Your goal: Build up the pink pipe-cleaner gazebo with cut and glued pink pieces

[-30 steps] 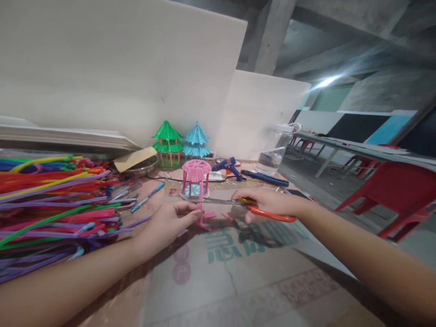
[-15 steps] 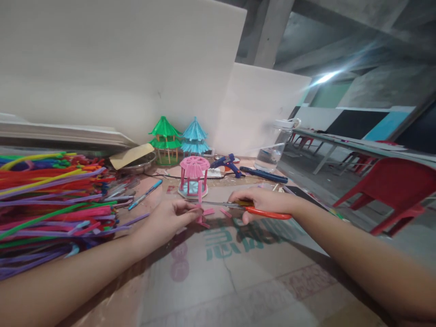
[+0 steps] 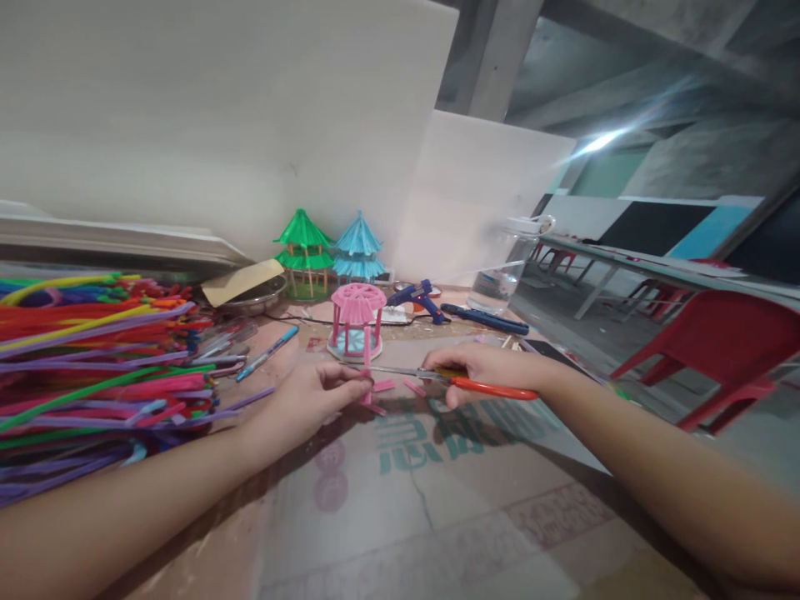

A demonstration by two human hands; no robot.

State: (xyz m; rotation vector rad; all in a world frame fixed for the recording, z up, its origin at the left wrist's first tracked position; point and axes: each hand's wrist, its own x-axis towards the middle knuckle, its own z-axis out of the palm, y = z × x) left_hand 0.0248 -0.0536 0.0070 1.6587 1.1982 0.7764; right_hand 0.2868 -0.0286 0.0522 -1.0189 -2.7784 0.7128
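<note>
The bench is pinkish, with a flat, printed cardboard sheet over its near part. Pink bits lie scattered on the cardboard, and a pink pavilion stands near its far edge. Left are a heap of pipe cleaners and a pen. Farther back stand a bowl, a green pavilion, a blue pavilion and a jar; a glue gun and a cutter lie nearby.

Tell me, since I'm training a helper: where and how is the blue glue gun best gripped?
Likely best to grip the blue glue gun by its handle, coming from the right and near side: the handle slants down to the right in view, while the body's other end points left. The right hand holds scissors, so would need freeing first.
</note>
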